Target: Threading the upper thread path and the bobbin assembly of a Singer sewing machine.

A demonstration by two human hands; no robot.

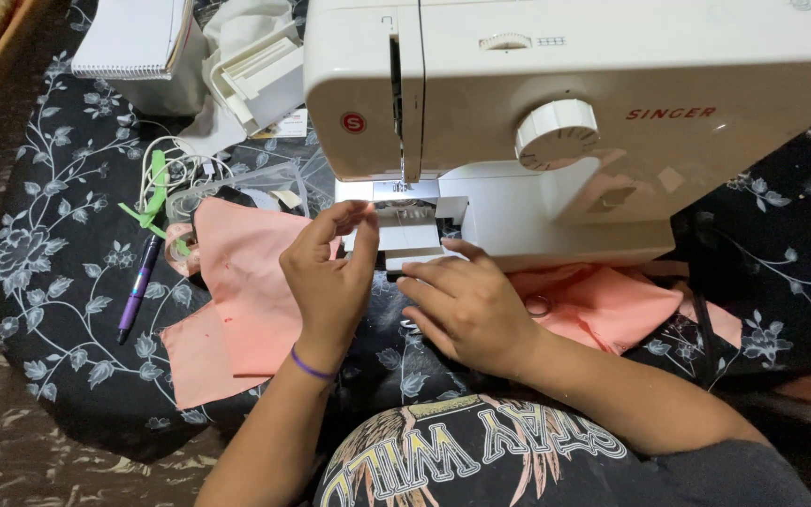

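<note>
Both hands are in tight at the front of the white sewing machine (pixel 556 122), right under the needle area. The left hand (pixel 330 272) is raised at the edge of the machine bed (pixel 410 235), thumb and fingertips drawn together near the presser foot; it looks like a pinch on something fine, perhaps thread, but the view is too small to tell what, if anything, is held. The right hand (pixel 466 305) lies flat and relaxed, fingers spread and closed on nothing, resting just below the bed's front lip. Salmon-pink fabric (pixel 237 300) spreads out to the left of the left hand, its lower edge draped over the rim of the black floral cloth (pixel 58 272); more pink fabric (pixel 603 305) sits bunched to the right, tucked under the machine's base. A purple pen (pixel 138 286) lies well apart on the left, near a tangle of white cord (pixel 175 174). There's open room on the floral cloth to the left of the fabric.
</note>
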